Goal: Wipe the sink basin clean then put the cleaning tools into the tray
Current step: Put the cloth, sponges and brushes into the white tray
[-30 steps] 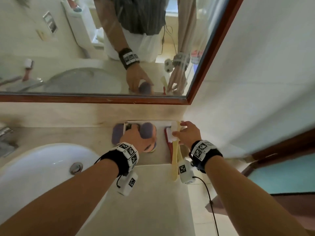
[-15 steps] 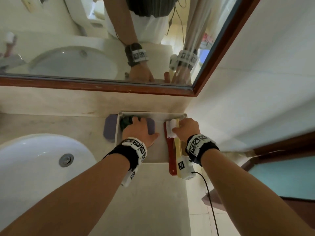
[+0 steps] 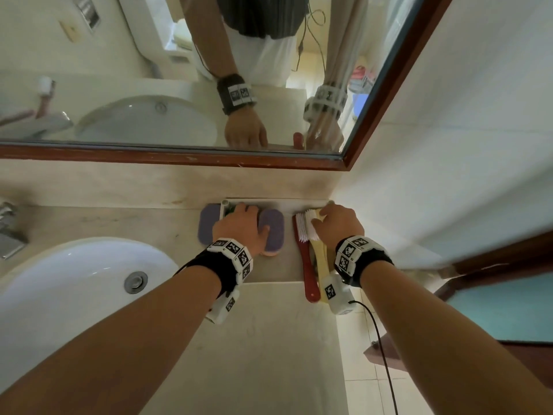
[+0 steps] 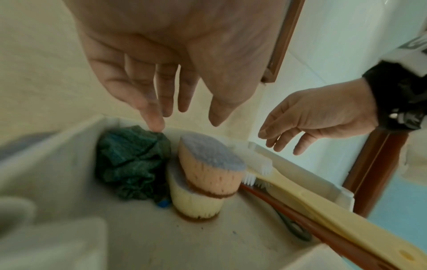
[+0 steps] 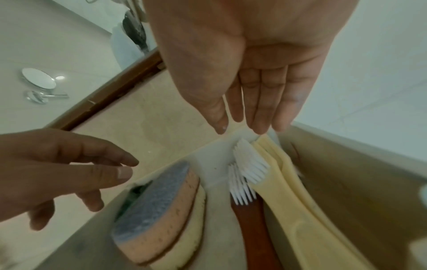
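Over the tray [image 3: 270, 277] at the back of the surface [image 3: 254, 339], we are hovering both hands with fingers loose, holding nothing: left hand [image 4: 161, 76] just above the green cloth [image 4: 131, 162] and stacked sponges [image 4: 210, 173], right hand [image 5: 256, 73] above the brushes [image 5: 251, 168], handles running toward us. No readable labels.

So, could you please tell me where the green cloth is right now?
The green cloth lies crumpled in the tray's far left corner, beside the stacked sponges, with the left hand's fingertip just above it in the left wrist view.
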Demonstrator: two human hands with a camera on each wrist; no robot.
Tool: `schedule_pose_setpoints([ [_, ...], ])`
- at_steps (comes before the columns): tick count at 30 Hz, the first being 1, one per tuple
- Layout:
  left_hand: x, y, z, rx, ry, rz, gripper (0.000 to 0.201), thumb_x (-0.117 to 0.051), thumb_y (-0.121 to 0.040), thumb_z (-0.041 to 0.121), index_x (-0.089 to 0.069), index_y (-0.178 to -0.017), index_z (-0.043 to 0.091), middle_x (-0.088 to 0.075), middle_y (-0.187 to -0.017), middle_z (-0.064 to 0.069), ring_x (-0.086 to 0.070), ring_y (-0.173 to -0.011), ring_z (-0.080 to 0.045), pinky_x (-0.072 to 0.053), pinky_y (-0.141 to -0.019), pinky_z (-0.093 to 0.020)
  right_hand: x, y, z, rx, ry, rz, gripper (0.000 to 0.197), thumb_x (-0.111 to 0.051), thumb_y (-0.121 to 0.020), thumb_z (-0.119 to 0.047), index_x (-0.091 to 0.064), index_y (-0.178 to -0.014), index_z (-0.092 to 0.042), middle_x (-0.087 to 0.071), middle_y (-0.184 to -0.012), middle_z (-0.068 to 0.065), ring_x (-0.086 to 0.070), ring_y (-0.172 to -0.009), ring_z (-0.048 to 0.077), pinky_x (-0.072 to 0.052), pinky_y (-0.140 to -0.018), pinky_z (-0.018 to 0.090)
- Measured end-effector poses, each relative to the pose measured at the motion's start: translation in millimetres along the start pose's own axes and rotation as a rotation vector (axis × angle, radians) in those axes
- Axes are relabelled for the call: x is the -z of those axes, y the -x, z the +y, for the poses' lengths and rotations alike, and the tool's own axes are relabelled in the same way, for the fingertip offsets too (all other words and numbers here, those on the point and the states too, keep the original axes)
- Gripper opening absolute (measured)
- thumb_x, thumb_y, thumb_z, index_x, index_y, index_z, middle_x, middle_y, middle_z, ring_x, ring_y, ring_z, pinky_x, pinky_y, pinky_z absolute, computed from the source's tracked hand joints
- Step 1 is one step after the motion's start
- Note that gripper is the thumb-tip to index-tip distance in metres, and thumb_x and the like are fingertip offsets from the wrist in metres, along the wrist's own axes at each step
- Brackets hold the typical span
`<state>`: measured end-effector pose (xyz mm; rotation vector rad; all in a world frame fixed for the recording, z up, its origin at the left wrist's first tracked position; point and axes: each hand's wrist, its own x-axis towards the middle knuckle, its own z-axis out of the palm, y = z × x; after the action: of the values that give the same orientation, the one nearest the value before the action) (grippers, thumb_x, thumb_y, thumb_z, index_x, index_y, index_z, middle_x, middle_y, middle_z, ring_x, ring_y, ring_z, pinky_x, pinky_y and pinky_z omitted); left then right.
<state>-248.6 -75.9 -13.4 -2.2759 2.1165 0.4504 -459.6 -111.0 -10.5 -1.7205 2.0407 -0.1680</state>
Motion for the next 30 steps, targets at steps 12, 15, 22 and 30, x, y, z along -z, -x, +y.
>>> schedule_pose_setpoints([
  [12, 77, 34, -126, 0.155, 0.160, 0.091, 0.040, -0.055, -0.088, 0.041, -0.051, -0.125, 0.026, -0.053, -0.123, -0.003, -0.053, -0.114, -0.026, -0.046, -0.096, -0.041, 15, 50, -107, 0.220, -0.031, -0.110, 0.024, -0.055, -0.087, -0.029, -0.066, -0.107, -0.021, -0.066, -0.111, 0.004, -0.061, -0.099, 0.025, -0.053, -0.085, 0.036],
  [15, 77, 38, -171, 0.214, 0.157, 0.056, 0.038, -0.055, -0.087, 0.042, -0.052, -0.122, 0.027, -0.056, -0.121, -0.002, -0.054, -0.113, -0.024, -0.046, -0.095, -0.038, -12, 64, -143, 0.255, -0.030, -0.151, 0.024, -0.059, -0.086, -0.029, -0.066, -0.106, -0.019, -0.066, -0.108, 0.005, -0.061, -0.097, 0.025, -0.054, -0.085, 0.036],
  [22, 58, 30, -240, 0.190, 0.134, -0.092, 0.040, -0.051, -0.089, 0.045, -0.050, -0.125, 0.028, -0.050, -0.127, 0.000, -0.049, -0.117, -0.024, -0.044, -0.098, -0.037, -88, 76, -224, 0.241, 0.009, -0.330, 0.036, -0.059, -0.091, -0.025, -0.056, -0.122, -0.007, -0.058, -0.121, 0.013, -0.056, -0.113, 0.031, -0.048, -0.094, 0.035],
  [30, 31, 26, -320, 0.124, 0.163, -0.105, 0.037, -0.052, -0.089, 0.039, -0.050, -0.124, 0.028, -0.055, -0.122, 0.002, -0.048, -0.117, -0.023, -0.045, -0.096, -0.037, -144, 65, -247, 0.107, 0.214, -0.255, 0.054, -0.058, -0.088, -0.041, -0.049, -0.129, -0.007, -0.056, -0.128, 0.015, -0.053, -0.116, 0.033, -0.049, -0.094, 0.038],
])
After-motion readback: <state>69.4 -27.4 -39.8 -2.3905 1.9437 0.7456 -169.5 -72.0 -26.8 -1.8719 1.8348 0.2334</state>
